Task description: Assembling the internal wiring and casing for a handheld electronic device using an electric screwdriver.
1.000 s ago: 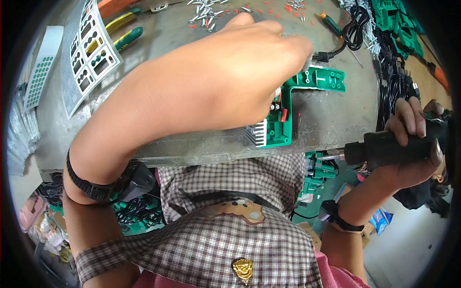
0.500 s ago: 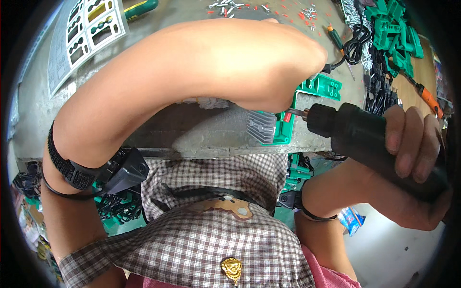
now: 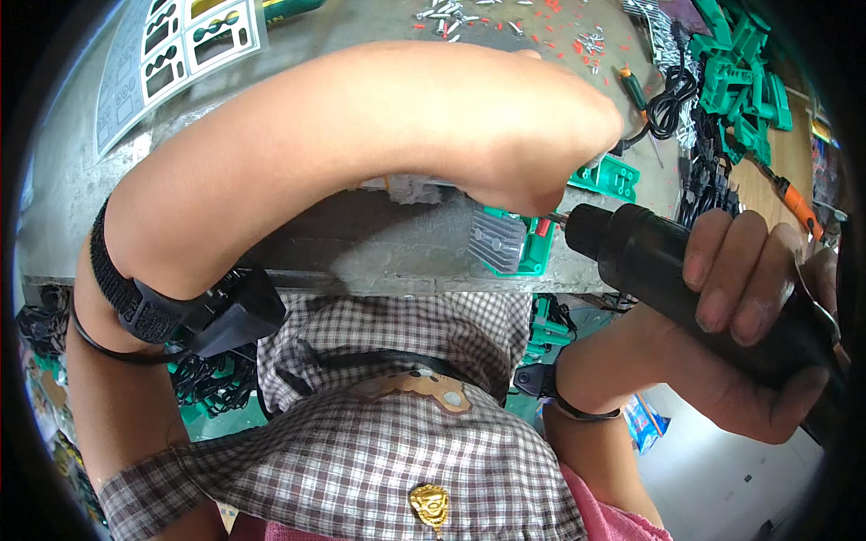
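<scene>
My right hand (image 3: 749, 279) is wrapped round a black electric screwdriver (image 3: 658, 257), held slanting over the table's front edge. Its thin metal bit (image 3: 559, 217) points left and its end disappears beside my left hand (image 3: 550, 144). That hand bends down over a green plastic housing (image 3: 538, 257); its fingers are hidden behind the back of the hand, so their grip does not show. In the housing sit a grey ribbed metal block (image 3: 498, 242) and a small red part (image 3: 544, 227). Another green plastic piece (image 3: 613, 178) shows just beyond the hand.
Loose screws and red bits (image 3: 591, 41) lie at the back. A green-handled screwdriver (image 3: 633, 87) and coiled black cable (image 3: 669, 113) are at right, near piled green housings (image 3: 740, 72). A cut-out label sheet (image 3: 194, 50) lies far left; an orange-handled tool (image 3: 798, 209) far right.
The electric screwdriver and my right hand have shifted left, and less of the bit shows between the chuck and my left hand. My left hand stays bent over the housing.
</scene>
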### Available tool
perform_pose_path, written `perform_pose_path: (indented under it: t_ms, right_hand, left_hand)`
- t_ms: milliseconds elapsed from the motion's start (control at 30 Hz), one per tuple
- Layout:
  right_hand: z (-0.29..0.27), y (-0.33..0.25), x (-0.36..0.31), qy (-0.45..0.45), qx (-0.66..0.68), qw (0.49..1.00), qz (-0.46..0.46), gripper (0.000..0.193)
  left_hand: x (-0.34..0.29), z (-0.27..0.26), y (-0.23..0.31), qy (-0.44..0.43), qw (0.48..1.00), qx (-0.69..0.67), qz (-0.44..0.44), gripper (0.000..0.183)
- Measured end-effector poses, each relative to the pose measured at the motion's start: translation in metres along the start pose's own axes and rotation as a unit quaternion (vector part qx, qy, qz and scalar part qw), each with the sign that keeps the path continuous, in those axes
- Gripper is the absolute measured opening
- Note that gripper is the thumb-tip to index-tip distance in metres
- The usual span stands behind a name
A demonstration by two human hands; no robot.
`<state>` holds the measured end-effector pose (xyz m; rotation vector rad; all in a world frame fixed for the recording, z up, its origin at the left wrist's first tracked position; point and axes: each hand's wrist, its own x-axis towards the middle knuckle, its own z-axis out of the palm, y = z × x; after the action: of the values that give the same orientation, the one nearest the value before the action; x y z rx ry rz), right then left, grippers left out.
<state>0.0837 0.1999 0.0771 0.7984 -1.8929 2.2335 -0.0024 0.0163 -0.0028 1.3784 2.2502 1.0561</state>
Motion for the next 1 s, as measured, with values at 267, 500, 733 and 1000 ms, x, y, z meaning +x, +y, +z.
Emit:
perform_pose_path:
  t_ms: [267,500,733,1000]
  right_hand:
    - [-0.004,0.0,-0.003,0.014,-0.029,0.999,-0.012,0.056]
    - [0.016,0.006,0.002,0.06,-0.041,0.997,-0.023,0.075]
    - [0.005,0.009,0.005,0.034,0.051,0.998,-0.01,0.08]
    - [-0.003,0.006,0.009,-0.067,0.075,0.994,0.042,0.076]
  left_hand:
    - [0.0,0.002,0.001,0.027,0.999,-0.011,0.014,0.018]
    - [0.001,-0.007,0.004,-0.044,0.998,-0.031,-0.022,0.021]
    - [0.002,-0.014,0.011,-0.1,0.992,-0.026,-0.068,0.032]
    - [0.005,-0.015,0.015,-0.115,0.989,-0.001,-0.093,0.035]
